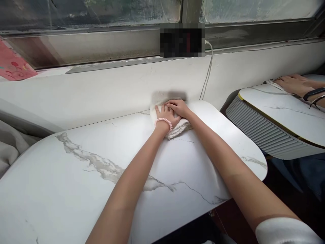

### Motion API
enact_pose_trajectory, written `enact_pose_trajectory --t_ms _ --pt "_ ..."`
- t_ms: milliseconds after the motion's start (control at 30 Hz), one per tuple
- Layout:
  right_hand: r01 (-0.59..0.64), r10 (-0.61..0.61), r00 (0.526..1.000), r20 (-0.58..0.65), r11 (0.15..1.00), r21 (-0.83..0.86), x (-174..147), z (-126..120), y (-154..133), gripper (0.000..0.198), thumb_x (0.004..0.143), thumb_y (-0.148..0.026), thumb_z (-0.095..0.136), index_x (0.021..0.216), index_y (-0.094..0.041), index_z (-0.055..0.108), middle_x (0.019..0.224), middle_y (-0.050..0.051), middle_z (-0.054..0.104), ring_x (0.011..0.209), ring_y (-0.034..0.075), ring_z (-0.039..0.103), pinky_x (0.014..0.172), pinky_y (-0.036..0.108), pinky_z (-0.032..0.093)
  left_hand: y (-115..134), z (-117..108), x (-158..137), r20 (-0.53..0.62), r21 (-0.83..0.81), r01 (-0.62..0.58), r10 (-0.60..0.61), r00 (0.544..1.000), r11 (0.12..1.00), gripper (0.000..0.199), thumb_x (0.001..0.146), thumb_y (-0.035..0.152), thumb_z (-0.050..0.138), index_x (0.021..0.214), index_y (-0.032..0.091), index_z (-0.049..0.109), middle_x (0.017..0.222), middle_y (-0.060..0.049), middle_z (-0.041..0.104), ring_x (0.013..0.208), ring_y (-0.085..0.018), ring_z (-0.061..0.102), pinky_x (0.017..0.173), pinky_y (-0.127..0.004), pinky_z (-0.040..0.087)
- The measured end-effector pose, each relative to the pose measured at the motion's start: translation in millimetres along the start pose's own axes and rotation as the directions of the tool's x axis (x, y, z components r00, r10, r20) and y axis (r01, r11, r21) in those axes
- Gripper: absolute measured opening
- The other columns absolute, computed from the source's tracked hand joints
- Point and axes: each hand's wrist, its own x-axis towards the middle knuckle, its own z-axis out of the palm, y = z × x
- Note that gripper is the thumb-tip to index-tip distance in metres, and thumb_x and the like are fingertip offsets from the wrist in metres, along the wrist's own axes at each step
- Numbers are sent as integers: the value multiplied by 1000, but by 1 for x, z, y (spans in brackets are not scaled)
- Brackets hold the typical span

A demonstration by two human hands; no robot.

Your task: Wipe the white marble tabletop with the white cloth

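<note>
A white cloth lies folded and bunched on the white marble-patterned tabletop, close to the wall. Spread flat on top of it is my left hand, with a pink coiled band around the wrist. My right hand reaches in from the right and rests over the cloth's far part, its fingers stretched toward the left hand and partly overlapping it. Both palms face down, and neither has its fingers wrapped round the cloth. Part of the cloth is hidden beneath the hands.
A white wall runs along the table's back edge below the windows. White cables hang behind the table. Another person's hand rests on a cloth on the neighbouring table at right. Grey fabric lies at the left.
</note>
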Motion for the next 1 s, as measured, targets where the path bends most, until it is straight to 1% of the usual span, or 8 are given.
enact_pose_trajectory --t_ms 200,300,433,533,700,800,900,1000 --pt "34 -34 997 64 999 -7 -24 -9 -10 32 90 -26 47 109 -18 72 119 5 70 110 23 63 99 38 47 17 -1 -19 13 -7 31 -31 999 999 72 93 49 25 153 9 26 160 -12 26 149 -32 12 120 -57 0" --pt "98 -95 991 97 995 -21 -48 -19 -14 35 91 -30 45 112 -18 70 122 7 68 113 24 61 101 42 46 39 0 -37 14 -1 45 -45 999 999 74 93 50 24 153 6 26 160 -14 26 149 -35 11 119 -59 -1" --pt "165 -160 980 116 986 -37 -95 -39 -18 38 92 -36 43 115 -18 68 124 9 66 121 27 57 107 46 43 77 4 -69 21 -5 21 -21 1000 1000 73 93 48 24 152 5 26 159 -16 25 148 -40 9 117 -65 -1" --pt "126 -116 987 112 988 -88 -135 -59 -23 40 94 -39 41 121 -22 65 131 8 63 129 27 52 112 48 38 105 6 -93 52 -17 -52 53 997 999 76 94 52 23 151 1 29 158 -20 25 147 -43 7 116 -67 -2" --pt "-41 78 986 147 971 -237 -190 -90 -39 46 97 -47 38 133 -27 57 144 4 53 138 25 42 118 52 30 133 5 -117 37 -96 -205 209 977 974 79 93 57 26 152 5 26 160 -17 23 148 -41 9 118 -64 1" --pt "-127 165 980 112 949 -288 -216 -90 -48 52 97 -52 38 141 -29 49 151 3 44 144 26 34 121 55 23 139 5 -123 67 -99 -255 262 963 962 77 93 56 30 155 12 20 161 -14 19 148 -42 7 117 -66 1" --pt "-108 118 993 19 953 -284 -235 -81 -53 51 99 -51 36 144 -30 45 153 2 42 146 24 29 123 55 17 139 5 -126 102 -103 -286 296 950 953 78 91 55 38 156 16 17 162 -13 15 147 -44 1 116 -68 -1" --pt "-86 84 996 -18 956 -279 -245 -75 -56 47 100 -45 37 145 -34 43 153 -1 42 146 22 30 123 54 17 136 5 -132 94 -129 -308 321 942 942 80 90 53 41 156 14 16 163 -14 13 148 -43 -1 116 -69 1"
